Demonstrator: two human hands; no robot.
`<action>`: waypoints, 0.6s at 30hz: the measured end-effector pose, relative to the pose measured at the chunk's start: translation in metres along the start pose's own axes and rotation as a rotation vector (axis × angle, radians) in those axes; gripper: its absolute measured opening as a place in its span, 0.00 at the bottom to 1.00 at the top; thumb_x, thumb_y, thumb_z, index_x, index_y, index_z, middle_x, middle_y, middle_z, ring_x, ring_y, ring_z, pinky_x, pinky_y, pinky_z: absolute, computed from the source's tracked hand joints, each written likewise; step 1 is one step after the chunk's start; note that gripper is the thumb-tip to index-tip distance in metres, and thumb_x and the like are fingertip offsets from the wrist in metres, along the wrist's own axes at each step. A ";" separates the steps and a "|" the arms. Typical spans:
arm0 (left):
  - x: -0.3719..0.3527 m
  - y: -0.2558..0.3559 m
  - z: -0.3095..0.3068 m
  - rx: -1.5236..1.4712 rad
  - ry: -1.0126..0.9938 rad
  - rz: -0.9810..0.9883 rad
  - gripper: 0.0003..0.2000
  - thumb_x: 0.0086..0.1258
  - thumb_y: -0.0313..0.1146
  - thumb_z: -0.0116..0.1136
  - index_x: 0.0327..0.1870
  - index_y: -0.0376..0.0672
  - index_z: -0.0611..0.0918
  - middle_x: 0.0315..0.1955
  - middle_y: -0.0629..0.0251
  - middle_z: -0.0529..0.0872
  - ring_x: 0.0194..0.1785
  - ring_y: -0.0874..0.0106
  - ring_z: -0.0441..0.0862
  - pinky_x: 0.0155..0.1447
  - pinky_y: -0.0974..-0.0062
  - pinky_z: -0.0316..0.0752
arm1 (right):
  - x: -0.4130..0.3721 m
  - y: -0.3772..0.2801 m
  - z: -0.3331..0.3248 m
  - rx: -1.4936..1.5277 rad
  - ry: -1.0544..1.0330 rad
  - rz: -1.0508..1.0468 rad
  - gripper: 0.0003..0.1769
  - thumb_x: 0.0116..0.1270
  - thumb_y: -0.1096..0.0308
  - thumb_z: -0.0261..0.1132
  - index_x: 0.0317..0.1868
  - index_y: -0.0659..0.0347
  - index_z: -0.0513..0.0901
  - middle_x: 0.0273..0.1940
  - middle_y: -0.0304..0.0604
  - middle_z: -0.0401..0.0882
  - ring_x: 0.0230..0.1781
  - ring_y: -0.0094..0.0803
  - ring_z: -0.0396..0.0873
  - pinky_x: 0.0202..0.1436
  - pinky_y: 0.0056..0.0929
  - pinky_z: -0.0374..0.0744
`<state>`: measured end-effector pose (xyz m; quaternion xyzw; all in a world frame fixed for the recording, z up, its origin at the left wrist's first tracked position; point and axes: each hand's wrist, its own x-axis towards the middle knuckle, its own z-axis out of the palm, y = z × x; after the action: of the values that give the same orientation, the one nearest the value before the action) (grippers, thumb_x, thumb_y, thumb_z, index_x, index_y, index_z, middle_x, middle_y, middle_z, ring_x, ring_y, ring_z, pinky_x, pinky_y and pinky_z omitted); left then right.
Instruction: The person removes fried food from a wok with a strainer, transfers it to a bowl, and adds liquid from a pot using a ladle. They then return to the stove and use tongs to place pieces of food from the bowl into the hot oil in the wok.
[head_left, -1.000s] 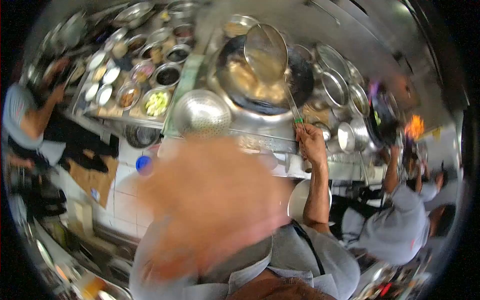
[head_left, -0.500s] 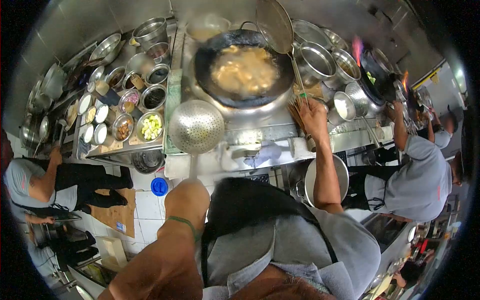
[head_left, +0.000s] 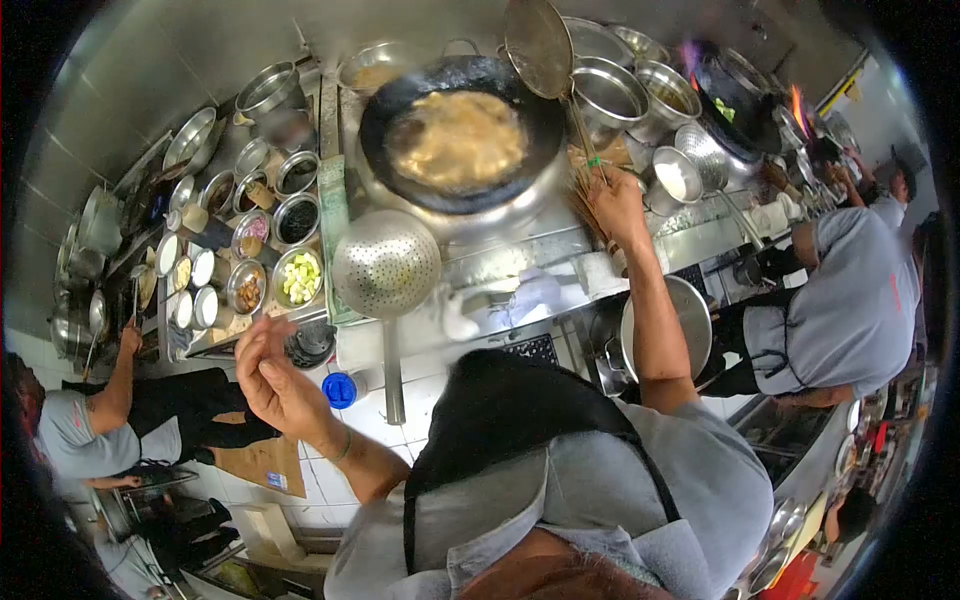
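My right hand (head_left: 615, 205) is closed around the long handle of a mesh strainer (head_left: 538, 48), whose round head leans up at the back of the stove. Beside it sits a black wok (head_left: 375, 150), with light-brown pieces bubbling in cloudy liquid (head_left: 460, 140). My left hand (head_left: 275, 375) is empty, its fingers loosely bent and apart, just in front of the seasoning containers. A perforated ladle (head_left: 386, 262) rests on the counter between that hand and the wok, its handle sticking out over the front edge. Below my right hand is a bundle of thin sticks (head_left: 588, 205).
Bowls of green chopped vegetable (head_left: 298, 278) and brown pieces (head_left: 246, 288) stand left. Metal pots (head_left: 610, 92) and a small pot of white content (head_left: 677, 175) are right. Flames rise by another wok (head_left: 735, 110). Co-workers stand on both sides. A large pot (head_left: 668, 330) sits below.
My left hand has let go of the perforated ladle and moved left towards the seasoning containers. My right hand stays on the strainer handle. The whole view has shifted slightly.
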<state>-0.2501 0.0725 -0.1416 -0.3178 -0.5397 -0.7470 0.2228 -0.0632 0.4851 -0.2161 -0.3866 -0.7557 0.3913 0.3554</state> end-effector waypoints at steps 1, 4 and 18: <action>-0.012 -0.011 -0.025 0.085 0.047 -0.129 0.11 0.81 0.33 0.50 0.51 0.35 0.79 0.49 0.56 0.82 0.47 0.72 0.82 0.52 0.68 0.81 | -0.003 -0.013 0.000 0.067 -0.020 0.138 0.13 0.71 0.69 0.59 0.29 0.68 0.80 0.18 0.39 0.74 0.16 0.24 0.71 0.16 0.30 0.66; -0.043 -0.023 -0.080 0.338 0.157 -0.418 0.08 0.79 0.33 0.53 0.47 0.36 0.80 0.46 0.60 0.84 0.45 0.74 0.81 0.51 0.71 0.79 | 0.004 0.032 0.016 0.386 -0.262 0.358 0.09 0.72 0.71 0.59 0.32 0.65 0.79 0.20 0.37 0.73 0.14 0.21 0.68 0.10 0.26 0.62; -0.033 0.099 -0.109 -0.128 -1.655 -0.885 0.21 0.55 0.25 0.72 0.50 0.38 0.79 0.58 0.49 0.76 0.64 0.53 0.73 0.65 0.62 0.70 | -0.035 -0.019 0.022 0.223 -0.409 0.184 0.11 0.73 0.72 0.59 0.30 0.65 0.79 0.19 0.35 0.73 0.19 0.22 0.69 0.19 0.25 0.66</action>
<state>-0.1863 -0.0630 -0.1229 -0.5255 -0.5560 -0.3287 -0.5538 -0.0718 0.4401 -0.2181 -0.3248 -0.7257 0.5731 0.1986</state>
